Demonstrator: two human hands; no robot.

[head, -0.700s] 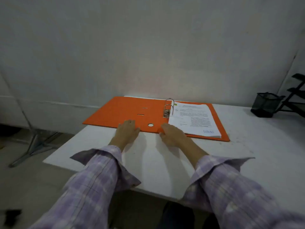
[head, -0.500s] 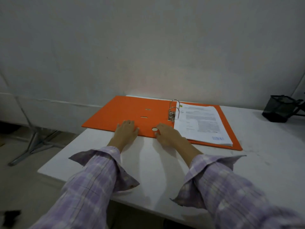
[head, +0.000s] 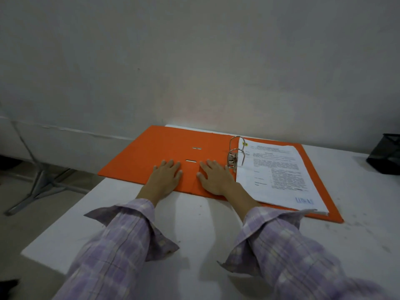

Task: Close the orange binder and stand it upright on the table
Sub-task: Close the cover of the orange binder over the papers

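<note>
The orange binder [head: 151, 152] lies open and flat at the back of the white table [head: 194, 230], its left cover hanging past the table's left edge. Metal rings [head: 234, 154] stand at its spine, and a stack of printed papers [head: 279, 176] rests on the right cover. My left hand [head: 165, 177] lies flat on the left cover near its front edge, fingers spread. My right hand [head: 214, 177] lies flat beside it, just left of the rings. Neither hand grips anything.
A grey wall rises right behind the table. A black mesh pen holder [head: 385, 154] stands at the far right of the table. Metal legs of a stand [head: 41, 185] spread on the floor to the left.
Both hands have slid forward from the binder's front edge onto the left cover, and my right hand now hides the round hole. The view has come closer to the binder.
</note>
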